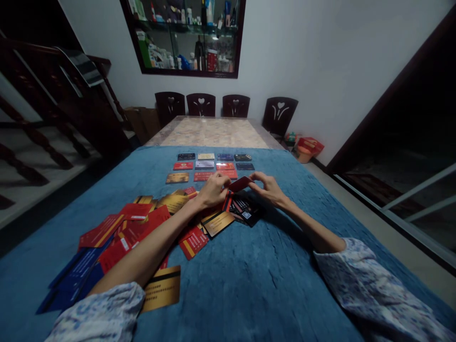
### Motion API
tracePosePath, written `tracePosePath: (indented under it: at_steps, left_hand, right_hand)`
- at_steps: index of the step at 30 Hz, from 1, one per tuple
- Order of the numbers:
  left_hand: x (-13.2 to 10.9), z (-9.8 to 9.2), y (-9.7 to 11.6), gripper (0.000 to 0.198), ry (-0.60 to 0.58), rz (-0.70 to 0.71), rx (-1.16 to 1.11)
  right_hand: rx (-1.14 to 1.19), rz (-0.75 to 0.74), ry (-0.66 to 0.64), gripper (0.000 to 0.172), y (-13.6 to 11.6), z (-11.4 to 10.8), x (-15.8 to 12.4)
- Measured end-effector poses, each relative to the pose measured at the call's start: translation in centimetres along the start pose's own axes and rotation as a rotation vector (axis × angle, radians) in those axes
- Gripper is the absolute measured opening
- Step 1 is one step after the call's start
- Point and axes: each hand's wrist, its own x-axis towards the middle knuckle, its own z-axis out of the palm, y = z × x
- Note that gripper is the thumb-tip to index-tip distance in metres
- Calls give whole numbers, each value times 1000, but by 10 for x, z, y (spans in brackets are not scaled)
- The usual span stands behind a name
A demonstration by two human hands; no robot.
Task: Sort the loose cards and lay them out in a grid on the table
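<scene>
A dark red card (241, 184) is held up between the two hands, tilted, just above the near side of the neat rows of cards (204, 165). The left hand (213, 191) has its grip clamped on the card's left end, and the right hand (268, 190) pinches the opposite end between thumb and fingers — a hold at the ends that likely leaves the middle uncovered and makes the card easy to turn. Below it, black cards (254, 209) lie fanned and overlapping on the blue cloth (278, 285), with a gold card (219, 223) just beside them, nearer the person. The left forearm passes over the loose heap of cards (153, 221), probably because the heap spreads between that sleeve and the hands; whether the arm rests on it, I cannot tell. Blue cards (67, 280) lie at the heap's near left edge. Beyond the hands, the rows lie flat with narrow gaps, which seems to make each design easy to tell apart; some look thick enough to be small stacks. The cloth covers the near part of the surface (210, 130) — perhaps as a softer base — while the far end is bare.
</scene>
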Motion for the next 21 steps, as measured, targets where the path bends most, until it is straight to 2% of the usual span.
tracePosePath:
  at_steps: [3,7,14,21]
  left_hand:
    - [-1,1,1,15,-33,1,0]
    - [0,1,1,16,-40,15,-34]
    - [0,-2,4,33,69,34,-113]
    - [1,0,14,20,91,78,-153]
  right_hand:
    - [-40,-53,37,18,-4,2,0]
    - [-232,-150,81,19,-12,-1,0]
    - [-465,-257,18,30,-16,-6,0]
    - [-510,-292,-7,30,-19,0,0]
